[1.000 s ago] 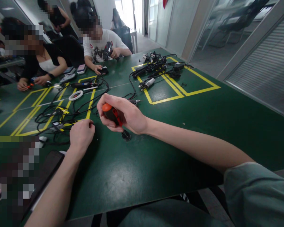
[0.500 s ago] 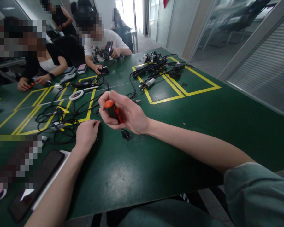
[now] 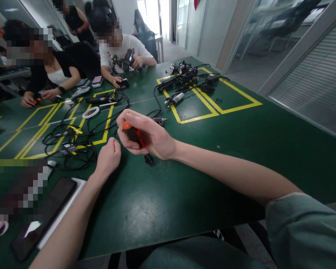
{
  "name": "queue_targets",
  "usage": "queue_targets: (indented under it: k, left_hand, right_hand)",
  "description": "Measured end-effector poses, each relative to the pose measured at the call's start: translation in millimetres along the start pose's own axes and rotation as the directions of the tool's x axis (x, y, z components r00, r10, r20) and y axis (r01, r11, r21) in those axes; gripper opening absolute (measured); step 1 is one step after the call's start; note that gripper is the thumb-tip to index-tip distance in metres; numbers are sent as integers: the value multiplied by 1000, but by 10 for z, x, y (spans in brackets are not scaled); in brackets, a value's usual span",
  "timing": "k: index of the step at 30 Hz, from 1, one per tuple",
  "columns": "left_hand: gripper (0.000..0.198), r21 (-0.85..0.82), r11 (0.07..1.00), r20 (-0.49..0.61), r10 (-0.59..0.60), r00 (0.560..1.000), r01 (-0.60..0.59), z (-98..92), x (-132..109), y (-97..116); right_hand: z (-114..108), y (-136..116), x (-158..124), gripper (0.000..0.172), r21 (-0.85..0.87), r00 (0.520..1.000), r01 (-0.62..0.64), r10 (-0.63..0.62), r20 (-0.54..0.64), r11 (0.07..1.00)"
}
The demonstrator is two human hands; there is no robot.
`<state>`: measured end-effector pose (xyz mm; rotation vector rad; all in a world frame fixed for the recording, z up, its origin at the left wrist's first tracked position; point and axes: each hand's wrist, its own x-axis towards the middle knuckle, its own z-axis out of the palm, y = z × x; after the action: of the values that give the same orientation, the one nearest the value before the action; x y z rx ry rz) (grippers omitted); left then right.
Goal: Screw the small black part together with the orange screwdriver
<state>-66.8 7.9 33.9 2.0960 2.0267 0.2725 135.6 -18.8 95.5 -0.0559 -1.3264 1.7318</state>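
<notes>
My right hand (image 3: 148, 134) is wrapped round the handle of a screwdriver (image 3: 132, 134), dark grey with orange-red parts. Its orange butt end faces up toward me; the shaft is hidden behind my fingers. Just below that hand, a small round black part (image 3: 150, 160) lies on the green table (image 3: 184, 194). To the left, my left hand (image 3: 109, 157) is closed, fingers curled in, close to the table top. Whatever it may hold is hidden. Beyond my right hand, a dark tool with a pointed metal tip (image 3: 161, 120) shows partly.
Black cables (image 3: 81, 160) lie coiled left of my hands, near a white ring (image 3: 91, 112). A heap of black cables and parts (image 3: 182, 76) sits at the far side. A dark phone (image 3: 44, 220) lies by my left forearm. Two people work across the table; one holds a power drill (image 3: 128, 59).
My left hand has moved slightly right and turned, its fingers now curled in more. My right hand keeps the screwdriver almost in place, its butt end slightly lower.
</notes>
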Motion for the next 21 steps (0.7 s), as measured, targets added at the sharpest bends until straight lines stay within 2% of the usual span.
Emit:
queue_targets:
  k: [3,6,8,10,13,18,21]
  left_hand:
    - [24,-264,959,-38,101,994,-107,51,-22,44]
    - [22,-507,834,-64,215,974,-218,108,-75,140]
    - [23,-621,748,-89,228,970,-233,165,-125,226]
    - [26,-690,681,-101,244,964,-245,234,-180,314]
    - [31,-776,596,-85,226,970,-207,341,-252,409]
    - [24,-921,389,74,227,971,-21,493,-301,404]
    - [25,-947,311,146,220,964,72,530,-300,377]
  right_hand:
    - [-15,22,4,44,5,1000,-2,2,-2,1000]
    - [-29,36,8,38,18,1000,20,-20,17,1000]
    - [-31,32,9,34,14,1000,6,-6,24,1000]
    - [-28,22,11,38,3,999,-31,31,12,1000]
    - [-22,12,15,46,7,999,-45,45,15,999]
    - [-25,20,11,48,14,998,-14,13,61,1000]
    - [-25,22,3,49,10,998,-23,23,50,1000]
